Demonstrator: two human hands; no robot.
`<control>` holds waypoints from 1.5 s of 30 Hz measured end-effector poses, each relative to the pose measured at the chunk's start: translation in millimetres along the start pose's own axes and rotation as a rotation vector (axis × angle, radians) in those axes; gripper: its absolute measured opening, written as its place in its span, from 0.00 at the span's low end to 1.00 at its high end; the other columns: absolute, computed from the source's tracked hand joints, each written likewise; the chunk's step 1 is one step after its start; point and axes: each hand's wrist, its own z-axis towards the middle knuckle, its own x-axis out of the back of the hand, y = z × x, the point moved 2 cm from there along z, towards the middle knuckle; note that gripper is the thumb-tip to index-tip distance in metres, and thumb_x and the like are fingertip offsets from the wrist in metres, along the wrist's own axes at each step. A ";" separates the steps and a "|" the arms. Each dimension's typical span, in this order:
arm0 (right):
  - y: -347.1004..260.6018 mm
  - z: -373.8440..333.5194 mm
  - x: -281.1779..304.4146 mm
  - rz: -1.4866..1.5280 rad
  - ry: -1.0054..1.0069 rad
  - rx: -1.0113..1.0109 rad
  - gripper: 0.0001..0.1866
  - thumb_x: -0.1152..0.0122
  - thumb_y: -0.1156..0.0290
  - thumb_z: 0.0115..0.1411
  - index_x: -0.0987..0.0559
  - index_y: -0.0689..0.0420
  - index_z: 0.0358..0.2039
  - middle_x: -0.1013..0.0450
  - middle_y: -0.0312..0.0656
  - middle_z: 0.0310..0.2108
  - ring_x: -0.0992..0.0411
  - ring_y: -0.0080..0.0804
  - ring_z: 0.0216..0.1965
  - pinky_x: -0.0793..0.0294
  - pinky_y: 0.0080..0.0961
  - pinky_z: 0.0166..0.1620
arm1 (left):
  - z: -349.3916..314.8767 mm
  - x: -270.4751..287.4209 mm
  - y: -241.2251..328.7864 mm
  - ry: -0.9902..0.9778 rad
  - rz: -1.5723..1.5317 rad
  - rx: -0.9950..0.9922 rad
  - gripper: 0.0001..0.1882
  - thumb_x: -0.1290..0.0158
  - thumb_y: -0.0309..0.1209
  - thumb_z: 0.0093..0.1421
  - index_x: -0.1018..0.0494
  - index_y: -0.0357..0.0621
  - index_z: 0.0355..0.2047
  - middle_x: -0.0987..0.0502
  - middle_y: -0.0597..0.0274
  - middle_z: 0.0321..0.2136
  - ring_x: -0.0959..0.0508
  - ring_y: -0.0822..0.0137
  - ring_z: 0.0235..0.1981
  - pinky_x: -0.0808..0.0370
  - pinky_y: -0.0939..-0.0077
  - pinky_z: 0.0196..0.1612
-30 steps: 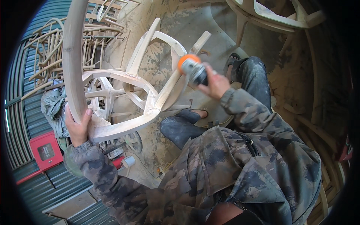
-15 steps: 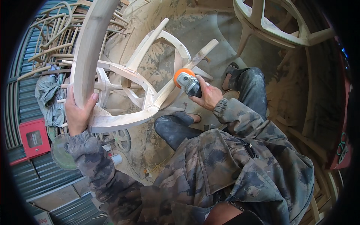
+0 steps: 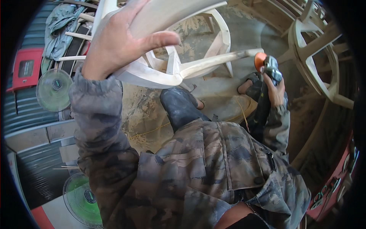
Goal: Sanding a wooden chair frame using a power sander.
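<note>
From the head camera, looking down over the person's lap: the left hand (image 3: 118, 42) is raised close to the lens, fingers spread and curled over a broad curved rail of the pale unfinished wooden chair frame (image 3: 179, 65), thumb stretched out across its front. The frame is held up off the ground, tilted, its bent slats and legs fanning out toward the top of the picture, one long thin leg running to the right.

The right hand (image 3: 275, 91) is wrapped tight round the dark body of a handheld power sander with an orange head (image 3: 265, 64). The orange head sits right at the tip of that long leg, touching it or just beside it; I cannot tell which.

The person sits in a camouflage-patterned jacket (image 3: 213, 160), a dark trouser knee (image 3: 179, 107) pushed out under the frame, one sandalled foot (image 3: 249, 82) on the dusty concrete floor (image 3: 148, 114), which is strewn with sawdust.

To the left stand two green-bladed electric fans (image 3: 53, 89) (image 3: 82, 198), one higher and one at the lower edge, with a red box (image 3: 24, 68) beside the higher one. On the right, another bare wooden chair frame (image 3: 316, 57) rests, well apart from the one in hand.
</note>
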 end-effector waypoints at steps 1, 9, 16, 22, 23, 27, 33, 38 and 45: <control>-5.8 -6.9 -1.2 -0.011 0.002 -0.002 0.32 0.29 0.55 0.52 0.25 0.66 0.49 0.24 0.46 0.42 0.27 0.33 0.45 0.30 0.28 0.51 | 4.0 3.1 5.6 0.146 0.062 -0.100 0.27 0.38 0.42 0.56 0.30 0.30 0.45 0.21 0.47 0.35 0.18 0.55 0.30 0.20 0.62 0.34; -21.4 -26.6 -19.0 0.036 -0.055 -0.014 0.30 0.29 0.58 0.54 0.26 0.65 0.50 0.25 0.43 0.43 0.27 0.30 0.44 0.30 0.26 0.50 | -18.1 -11.9 -255.8 -0.043 -1.143 0.958 0.21 0.41 0.46 0.60 0.25 0.41 0.44 0.21 0.62 0.25 0.20 0.71 0.22 0.20 0.77 0.26; -37.8 -20.8 -13.5 0.033 -0.083 -0.048 0.30 0.30 0.58 0.54 0.27 0.65 0.51 0.25 0.43 0.42 0.28 0.29 0.42 0.29 0.25 0.48 | -3.1 -16.5 -149.1 0.049 -1.407 1.124 0.27 0.51 0.55 0.65 0.27 0.40 0.44 0.24 0.57 0.23 0.22 0.67 0.22 0.21 0.78 0.28; -7.3 -6.9 -36.5 -0.055 -0.321 0.186 0.34 0.29 0.57 0.53 0.29 0.66 0.53 0.25 0.49 0.43 0.26 0.35 0.45 0.28 0.30 0.49 | -80.8 15.8 -106.8 0.029 -1.717 0.971 0.27 0.44 0.44 0.61 0.32 0.33 0.49 0.23 0.53 0.34 0.23 0.61 0.30 0.26 0.71 0.34; 47.2 4.2 -26.8 -0.478 -0.355 0.784 0.37 0.28 0.55 0.51 0.29 0.65 0.54 0.26 0.49 0.47 0.27 0.37 0.49 0.30 0.31 0.52 | -81.2 1.7 -92.7 -0.010 -1.764 0.950 0.27 0.44 0.44 0.61 0.32 0.33 0.49 0.23 0.53 0.34 0.23 0.61 0.30 0.26 0.71 0.34; -39.0 -24.2 -45.1 -0.134 -0.410 -0.097 0.42 0.27 0.50 0.49 0.32 0.64 0.58 0.28 0.49 0.50 0.29 0.37 0.51 0.31 0.31 0.56 | -115.1 0.9 -22.2 0.306 -1.449 0.978 0.26 0.50 0.41 0.63 0.35 0.28 0.50 0.27 0.50 0.38 0.27 0.66 0.28 0.28 0.75 0.32; -67.1 -21.6 -76.2 -0.126 -0.612 0.000 0.46 0.28 0.51 0.51 0.37 0.66 0.61 0.28 0.52 0.50 0.29 0.39 0.53 0.32 0.31 0.57 | -157.2 -3.9 23.1 0.595 -1.313 0.898 0.29 0.46 0.37 0.56 0.36 0.24 0.50 0.29 0.44 0.43 0.26 0.63 0.23 0.27 0.71 0.24; -91.5 -35.8 -117.6 -0.412 -0.614 0.222 0.53 0.30 0.51 0.53 0.49 0.68 0.66 0.30 0.64 0.53 0.30 0.51 0.57 0.33 0.34 0.59 | -172.5 -12.1 29.4 0.520 -1.310 0.739 0.32 0.50 0.39 0.58 0.42 0.29 0.57 0.32 0.43 0.45 0.28 0.64 0.25 0.28 0.73 0.25; -86.5 -45.1 -172.0 -0.524 -0.616 0.250 0.49 0.34 0.50 0.54 0.46 0.67 0.64 0.29 0.67 0.50 0.29 0.59 0.54 0.31 0.41 0.57 | -173.8 -13.0 28.3 0.526 -1.376 0.759 0.33 0.48 0.38 0.56 0.42 0.25 0.56 0.31 0.39 0.46 0.26 0.62 0.24 0.27 0.72 0.25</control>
